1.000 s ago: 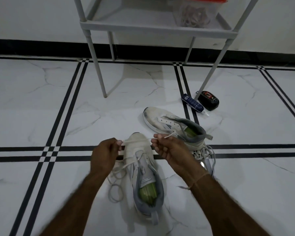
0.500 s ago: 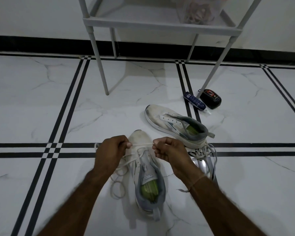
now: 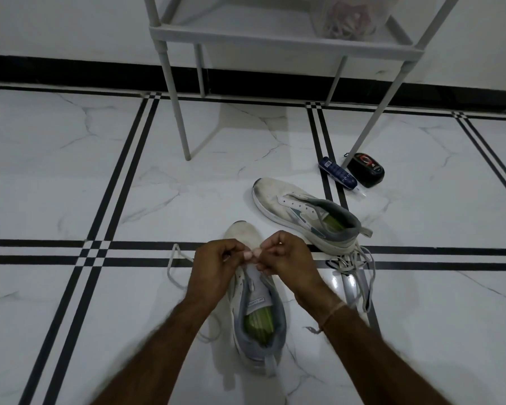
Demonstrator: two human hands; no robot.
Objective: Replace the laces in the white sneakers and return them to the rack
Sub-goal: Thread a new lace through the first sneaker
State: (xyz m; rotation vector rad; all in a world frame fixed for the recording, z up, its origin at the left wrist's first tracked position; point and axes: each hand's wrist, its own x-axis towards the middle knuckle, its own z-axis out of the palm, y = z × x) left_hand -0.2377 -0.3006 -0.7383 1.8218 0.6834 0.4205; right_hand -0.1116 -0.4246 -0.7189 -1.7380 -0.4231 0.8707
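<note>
Both grips, left hand (image 3: 214,270) and right hand (image 3: 287,258), tight on flat pale lace (image 3: 169,266).

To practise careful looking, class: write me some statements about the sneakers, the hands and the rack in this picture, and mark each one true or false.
1. The left hand and right hand pinch a lace over the near sneaker. True.
2. The far sneaker stands on the rack. False: it lies on the floor in front of the rack.
3. The far sneaker is fully laced. False: its eyelets show empty, and loose laces lie by its heel.
4. A clear container sits on the rack's shelf. True.
</note>
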